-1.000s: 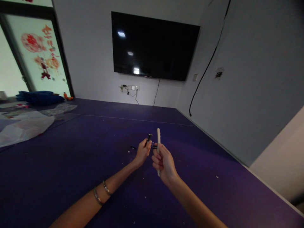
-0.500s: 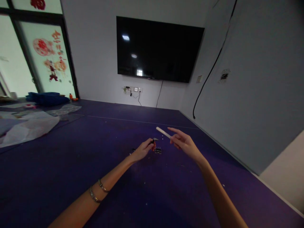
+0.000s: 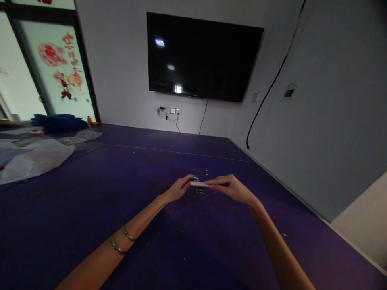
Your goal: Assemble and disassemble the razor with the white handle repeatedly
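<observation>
My left hand (image 3: 178,190) is closed round a small hand tool (image 3: 196,178) with a shiny metal head and a bit of orange-red on it; the fingers hide most of it, so its kind is unclear. Between thumb and fingers, my right hand (image 3: 231,187) pinches a slim white stick (image 3: 198,184). The stick lies nearly level, its left end close to my left fingertips and the tool; I cannot tell if they touch. Just below the stick in view, a small dark box-like piece (image 3: 200,190) rests on the purple floor (image 3: 187,225).
Small white bits (image 3: 207,172) dot the floor beyond my hands. Crumpled clear plastic sheeting (image 3: 45,159) and a blue cloth heap (image 3: 59,122) lie at the left. A television (image 3: 202,56) hangs on the far wall, and a black cable (image 3: 269,90) dangles at the right.
My right hand has moved left and slightly down, bringing the white stick from a slant to nearly level beside the left hand. Its raised index finger has come down onto the stick.
</observation>
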Tool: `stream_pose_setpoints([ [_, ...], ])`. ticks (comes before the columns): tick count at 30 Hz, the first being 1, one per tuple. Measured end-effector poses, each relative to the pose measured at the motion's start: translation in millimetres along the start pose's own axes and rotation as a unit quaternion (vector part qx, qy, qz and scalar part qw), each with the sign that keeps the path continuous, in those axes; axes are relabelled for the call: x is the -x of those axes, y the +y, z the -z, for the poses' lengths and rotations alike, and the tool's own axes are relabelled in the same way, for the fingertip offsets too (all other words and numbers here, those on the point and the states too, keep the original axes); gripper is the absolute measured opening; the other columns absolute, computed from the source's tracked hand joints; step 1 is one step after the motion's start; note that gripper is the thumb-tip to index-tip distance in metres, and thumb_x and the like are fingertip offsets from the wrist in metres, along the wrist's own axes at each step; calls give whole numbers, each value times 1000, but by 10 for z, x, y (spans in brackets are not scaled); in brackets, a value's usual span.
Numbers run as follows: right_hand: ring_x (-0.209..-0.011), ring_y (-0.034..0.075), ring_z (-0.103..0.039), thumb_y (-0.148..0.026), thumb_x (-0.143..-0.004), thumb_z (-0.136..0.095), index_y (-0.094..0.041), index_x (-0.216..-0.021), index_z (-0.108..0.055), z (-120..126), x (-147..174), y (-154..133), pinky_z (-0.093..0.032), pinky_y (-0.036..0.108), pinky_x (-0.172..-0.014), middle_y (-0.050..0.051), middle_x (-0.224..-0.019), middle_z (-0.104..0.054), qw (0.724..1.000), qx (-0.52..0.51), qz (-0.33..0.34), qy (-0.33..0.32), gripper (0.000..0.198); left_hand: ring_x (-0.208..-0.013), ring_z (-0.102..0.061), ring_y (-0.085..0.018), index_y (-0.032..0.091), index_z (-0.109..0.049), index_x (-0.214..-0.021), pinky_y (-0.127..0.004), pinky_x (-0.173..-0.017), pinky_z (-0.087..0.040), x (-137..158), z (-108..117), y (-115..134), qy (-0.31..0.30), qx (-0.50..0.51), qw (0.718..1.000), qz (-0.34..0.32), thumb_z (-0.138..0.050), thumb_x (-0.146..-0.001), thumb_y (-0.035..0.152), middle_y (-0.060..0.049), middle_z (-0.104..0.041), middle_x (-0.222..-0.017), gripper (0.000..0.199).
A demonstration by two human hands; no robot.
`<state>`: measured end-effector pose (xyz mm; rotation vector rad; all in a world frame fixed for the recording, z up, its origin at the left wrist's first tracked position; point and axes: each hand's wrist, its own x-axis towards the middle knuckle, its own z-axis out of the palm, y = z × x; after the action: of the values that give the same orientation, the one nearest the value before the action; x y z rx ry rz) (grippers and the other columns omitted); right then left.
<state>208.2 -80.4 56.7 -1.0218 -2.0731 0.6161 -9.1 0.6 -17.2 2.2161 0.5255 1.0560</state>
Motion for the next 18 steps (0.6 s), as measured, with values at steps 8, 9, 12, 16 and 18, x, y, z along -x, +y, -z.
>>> stream_pose_setpoints([
  [8, -65, 13, -57, -33, -81, -56, -22, -104, -69, 90, 20, 47, -45, 25, -63, 3, -76, -70, 1000, 10, -24, -11, 28, -94, -55, -17, 17, -55, -104, -30, -86, -39, 4, -2, 18, -17, -12, 1000, 5, -36, -93, 31, -6, -61, -99, 27],
  [9, -65, 13, -57, -33, -82, -56, -22, -104, -69, 98, 23, 54, -45, 25, -63, 3, -77, -70, 1000, 9, -27, -5, 29, -94, -55, -17, 17, -55, -104, -30, -86, -39, 5, -1, 22, -12, -8, 1000, 5, -35, -93, 31, -6, -61, -99, 27],
  [12, -64, 13, -56, -34, -82, -56, -21, -105, -68, 105, 27, 76, -45, 25, -62, 4, -78, -70, 999, 4, -38, 13, 30, -92, -55, -16, 17, -56, -102, -29, -86, -39, 5, 3, 32, -7, -6, 1000, 8, -35, -93, 32, -5, -61, -97, 27],
  [16, -62, 12, -55, -36, -80, -57, -22, -104, -69, 96, 22, 100, -44, 24, -60, 4, -76, -70, 999, 1, -49, -12, 30, -89, -56, -16, 17, -57, -102, -29, -83, -40, 2, -3, 38, -5, -10, 1000, 27, -37, -92, 33, -5, -61, -94, 27],
  [18, -63, 13, -55, -38, -81, -55, -22, -105, -69, 97, 20, 114, -44, 24, -60, 4, -78, -69, 999, -1, -48, 11, 32, -92, -56, -17, 17, -56, -105, -29, -84, -40, 2, -10, 40, -1, 11, 1000, 26, -37, -92, 33, -6, -61, -98, 27],
])
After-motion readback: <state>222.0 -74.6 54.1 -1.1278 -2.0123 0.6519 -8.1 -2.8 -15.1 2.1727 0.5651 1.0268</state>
